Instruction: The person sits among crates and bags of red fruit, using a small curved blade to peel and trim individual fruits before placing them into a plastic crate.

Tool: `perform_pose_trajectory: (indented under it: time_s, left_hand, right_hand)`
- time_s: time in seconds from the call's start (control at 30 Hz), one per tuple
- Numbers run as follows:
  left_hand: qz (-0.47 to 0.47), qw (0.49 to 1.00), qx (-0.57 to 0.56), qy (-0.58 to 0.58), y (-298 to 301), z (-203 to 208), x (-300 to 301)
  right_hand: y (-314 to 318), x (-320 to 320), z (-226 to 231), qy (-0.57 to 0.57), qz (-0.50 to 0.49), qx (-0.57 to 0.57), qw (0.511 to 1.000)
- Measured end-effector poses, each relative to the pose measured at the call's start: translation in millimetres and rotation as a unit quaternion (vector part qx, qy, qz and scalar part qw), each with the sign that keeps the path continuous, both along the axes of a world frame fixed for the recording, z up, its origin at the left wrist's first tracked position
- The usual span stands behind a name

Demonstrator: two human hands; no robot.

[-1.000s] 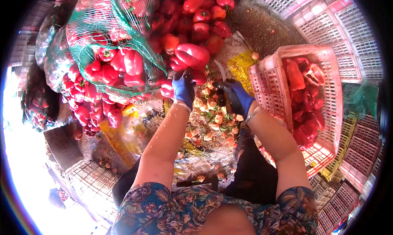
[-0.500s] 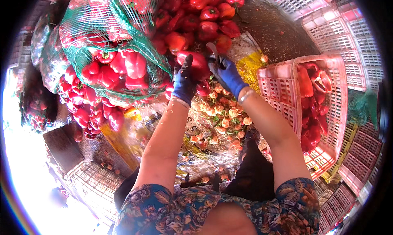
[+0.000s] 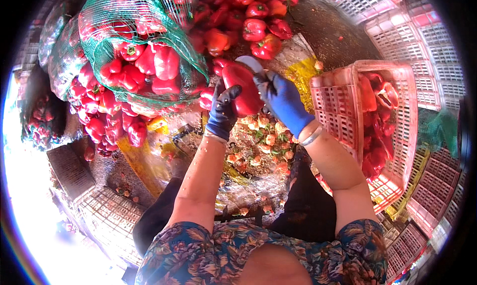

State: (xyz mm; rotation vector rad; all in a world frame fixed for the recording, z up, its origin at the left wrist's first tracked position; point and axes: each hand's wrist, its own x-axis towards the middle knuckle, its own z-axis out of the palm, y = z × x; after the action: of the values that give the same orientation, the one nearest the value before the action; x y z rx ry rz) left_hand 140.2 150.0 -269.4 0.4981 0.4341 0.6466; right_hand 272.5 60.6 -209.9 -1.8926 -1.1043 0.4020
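My left hand, in a blue glove with dark fingers, is wrapped round a large red bell pepper. My right hand, gloved the same way, grips a small knife. Its pale, broad blade points left above the pepper's upper end, and its handle is hidden in my fingers. Both hands are close together in front of a heap of whole red peppers. Below them, cut-out pepper cores with green stems and scattered seeds cover the ground.
A green net bag spills peppers at the left. On my right stands a pink plastic crate holding cut red peppers. Stacked crates line the far right. A yellow sheet lies beyond my right hand.
Both hands have come nearer to me with the pepper, which now shows more of its side. The knife blade has swung from pointing away to pointing left.
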Motion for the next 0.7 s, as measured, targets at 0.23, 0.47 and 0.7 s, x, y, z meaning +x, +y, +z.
perform_pose_trajectory:
  time_s: [0.23, 0.47, 0.7]
  left_hand:
    - [0.051, 0.998, -0.030, 0.020, -12.9, 12.9, -4.0]
    - [0.030, 0.999, 0.038, -0.003, -12.9, 28.0, -17.4]
    - [0.057, 0.995, 0.065, 0.043, -25.6, 48.3, -11.3]
  right_hand:
    - [-6.8, -17.7, 29.2, -0.071, 0.090, -0.121, 0.986]
    - [-20.3, -23.6, 22.2, -0.045, 0.073, -0.005, 0.996]
    - [-20.0, -21.3, 61.3, -0.054, 0.088, -0.098, 0.990]
